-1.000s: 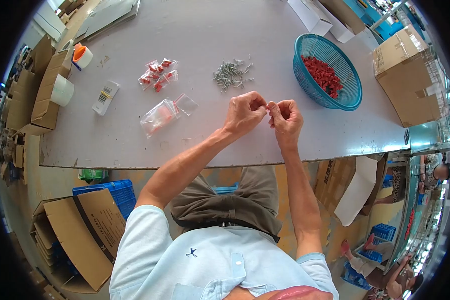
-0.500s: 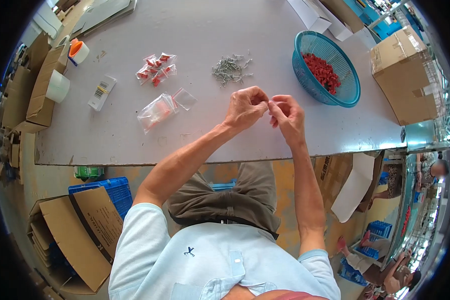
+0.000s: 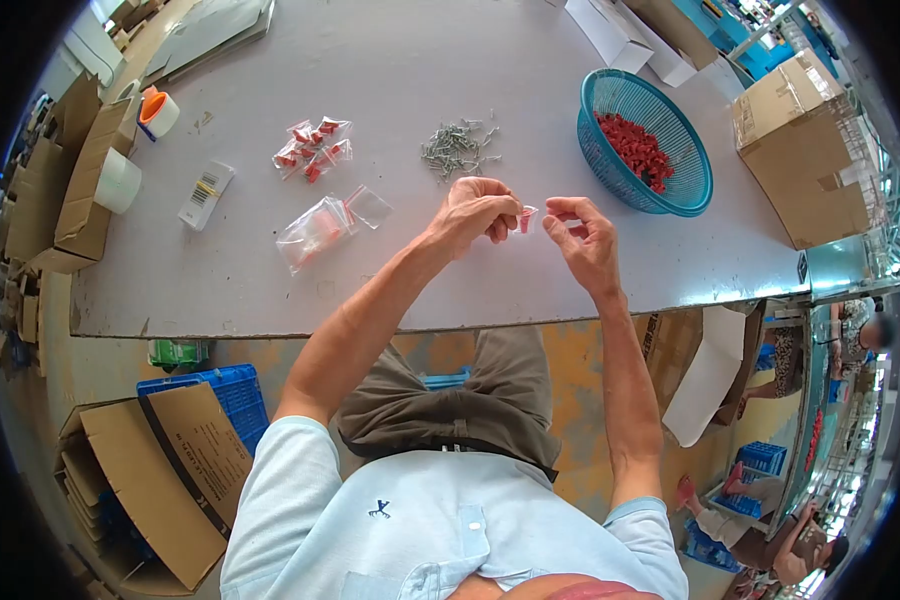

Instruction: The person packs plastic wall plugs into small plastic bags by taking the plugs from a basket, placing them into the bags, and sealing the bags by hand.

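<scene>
My left hand (image 3: 478, 215) is closed, pinching a small clear plastic bag (image 3: 527, 219) with a red piece inside. To the right of the bag, my right hand (image 3: 585, 241) has its thumb and fingers apart and holds nothing I can see. A heap of small metal screws (image 3: 455, 150) lies on the table just beyond my left hand. Farther left are several filled bags with red pieces (image 3: 313, 148), and nearer me a stack of clear plastic bags (image 3: 315, 235). A blue-green basket (image 3: 592, 150) of red plastic pieces (image 3: 638, 150) stands beyond my right hand.
A taped cardboard box (image 3: 805, 150) stands at the table's right side. Along the left edge are an open carton (image 3: 80, 215), tape rolls (image 3: 157, 112) and a banded stack of labels (image 3: 207, 196). White boxes (image 3: 610, 35) lie at the back. Other people are at the far right.
My hands have moved apart: the left shifted left with the small bag, now visible, and the right drew away with its fingers opened.
</scene>
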{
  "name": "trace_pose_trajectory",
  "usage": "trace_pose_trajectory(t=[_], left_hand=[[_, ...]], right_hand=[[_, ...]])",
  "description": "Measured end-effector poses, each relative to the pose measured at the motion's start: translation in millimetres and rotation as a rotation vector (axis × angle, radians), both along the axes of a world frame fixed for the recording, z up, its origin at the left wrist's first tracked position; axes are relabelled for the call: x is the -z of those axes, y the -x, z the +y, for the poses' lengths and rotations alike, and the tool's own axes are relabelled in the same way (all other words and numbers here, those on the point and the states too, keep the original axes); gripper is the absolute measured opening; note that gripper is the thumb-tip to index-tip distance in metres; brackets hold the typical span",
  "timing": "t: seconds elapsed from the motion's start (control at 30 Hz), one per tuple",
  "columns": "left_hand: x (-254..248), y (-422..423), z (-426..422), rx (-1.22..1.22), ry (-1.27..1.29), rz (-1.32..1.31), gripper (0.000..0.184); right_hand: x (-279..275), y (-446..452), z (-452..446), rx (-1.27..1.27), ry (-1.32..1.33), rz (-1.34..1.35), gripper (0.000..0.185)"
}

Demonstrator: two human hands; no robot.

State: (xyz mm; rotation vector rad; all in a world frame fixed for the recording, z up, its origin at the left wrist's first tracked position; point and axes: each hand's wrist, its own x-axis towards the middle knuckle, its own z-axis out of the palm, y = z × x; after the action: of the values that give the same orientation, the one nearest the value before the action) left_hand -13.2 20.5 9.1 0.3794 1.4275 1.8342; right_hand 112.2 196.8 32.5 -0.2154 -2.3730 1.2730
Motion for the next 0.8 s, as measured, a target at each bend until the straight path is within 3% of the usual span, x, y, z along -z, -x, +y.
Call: trace_pose_trajectory(t=[0.17, 0.27, 0.37, 0.43, 0.5, 0.57, 0.6, 0.63, 0.8], left_hand=[[0.2, -0.8, -2.7, 0.075, -0.029, -0.077, 0.01], [-5.5, -1.6, -4.3, 0.079, 0.0, -0.055, 0.011], [-3.0, -0.4, -8.8, 0.082, 0.037, -0.012, 0.011], [0.0, 1.7, -14.0, 0.092, 0.039, 0.006, 0.012], [0.9, 5.8, -22.6, 0.037, -0.042, -0.064, 0.009], [-1.5, 6.6, -33.5, 0.019, -0.078, -0.073, 0.007], [-2.2, 6.2, -39.0, 0.003, -0.113, -0.09, 0.005], [-3.2, 7.1, -43.7, 0.011, -0.104, -0.089, 0.005], [-0.7, 12.2, -64.2, -0.068, -0.373, -0.303, 0.003]], right_hand=[[4.8, 4.6, 0.0, -0.12, -0.006, -0.015, 0.011], [6.6, 7.5, -1.7, -0.119, 0.12, -0.053, 0.007], [4.4, 8.3, -10.5, -0.15, 0.066, -0.009, 0.005], [-9.1, 2.2, -23.1, -0.037, -0.175, 0.182, 0.007], [-42.2, -15.5, -52.8, -0.152, 0.054, 0.226, 0.014], [-88.8, -44.8, -95.2, -0.508, 0.1, 0.297, 0.022], [-112.7, -56.0, -122.6, -0.669, 0.105, 0.449, 0.023], [-120.0, -60.8, -144.1, -0.843, 0.056, 0.63, 0.038], [-164.0, -96.2, -209.7, -1.142, 0.335, 0.733, 0.036]])
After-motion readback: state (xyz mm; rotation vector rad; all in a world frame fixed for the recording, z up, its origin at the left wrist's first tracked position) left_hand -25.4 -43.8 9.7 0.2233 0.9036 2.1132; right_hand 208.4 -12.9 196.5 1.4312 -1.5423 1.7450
